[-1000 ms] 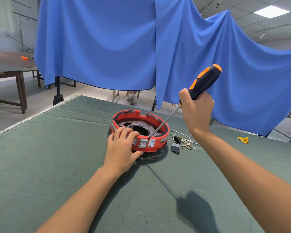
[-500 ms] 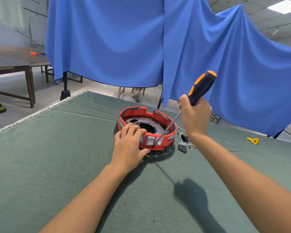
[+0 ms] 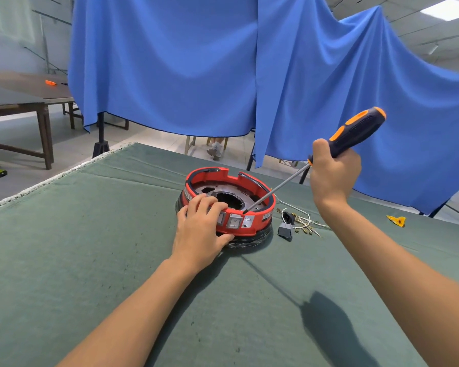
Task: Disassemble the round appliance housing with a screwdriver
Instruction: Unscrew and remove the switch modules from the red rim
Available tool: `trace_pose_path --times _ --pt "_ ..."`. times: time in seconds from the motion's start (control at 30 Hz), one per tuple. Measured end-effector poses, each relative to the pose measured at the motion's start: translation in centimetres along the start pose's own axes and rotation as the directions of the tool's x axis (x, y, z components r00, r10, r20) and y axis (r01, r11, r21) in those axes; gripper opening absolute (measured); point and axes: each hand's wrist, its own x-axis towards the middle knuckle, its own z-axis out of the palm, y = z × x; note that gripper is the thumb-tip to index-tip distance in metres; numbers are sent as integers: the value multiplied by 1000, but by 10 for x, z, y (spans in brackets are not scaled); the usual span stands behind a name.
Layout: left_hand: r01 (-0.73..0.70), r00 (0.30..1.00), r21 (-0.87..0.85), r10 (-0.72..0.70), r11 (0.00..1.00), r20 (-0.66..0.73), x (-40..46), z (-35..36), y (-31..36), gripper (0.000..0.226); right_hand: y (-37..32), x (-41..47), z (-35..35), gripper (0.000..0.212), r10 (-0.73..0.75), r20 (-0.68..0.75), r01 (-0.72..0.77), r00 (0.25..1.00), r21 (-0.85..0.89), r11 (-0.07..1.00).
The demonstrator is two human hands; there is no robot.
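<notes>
Head view, one item set. Round red housing (image 3: 229,201): centre of green cloth table (image 3: 90,247), on black base. Left hand (image 3: 200,230): fingers curled over near rim, thumb against side. Right hand (image 3: 333,173): fingers wrapped round screwdriver (image 3: 353,135) handle, tip at inner front rim. Loose wires (image 3: 302,221): just right of housing.

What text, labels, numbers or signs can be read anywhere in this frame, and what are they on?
No text can be read in this frame.
Red housing, white strip on the left rim: printed characters, too blurred to read.
Red housing, small label at the front right: print too small to read.
Grey switch panel: a faint mark on one switch, unreadable.
Screwdriver handle: no visible lettering.
</notes>
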Motion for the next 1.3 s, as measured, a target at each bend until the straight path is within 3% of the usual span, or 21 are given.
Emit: trace_pose_path --times 0.47,0.8,0.97,1.1,1.3 --pt "1 1000 11 -1 1000 6 0 -1 0 63 -3 -2 2 32 -48 23 49 999 -43 998" --pt "-4 1000 -5 4 1000 4 0 -3 2 61 4 -8 6 23 -4 22 4 1000 7 1000" --pt "-15 1000 -32 14 999 -14 2 -3 2 62 17 -3 6 25 124 -67 -123 990 23 992" --pt "-21 1000 -44 21 999 -16 2 -3 1 61 32 0 5 23 279 -171 -274 945 56 960" --pt "-2 1000 -134 0 991 -16 5 -3 1 57 52 -8 4 24 396 -273 -375 877 127 918"
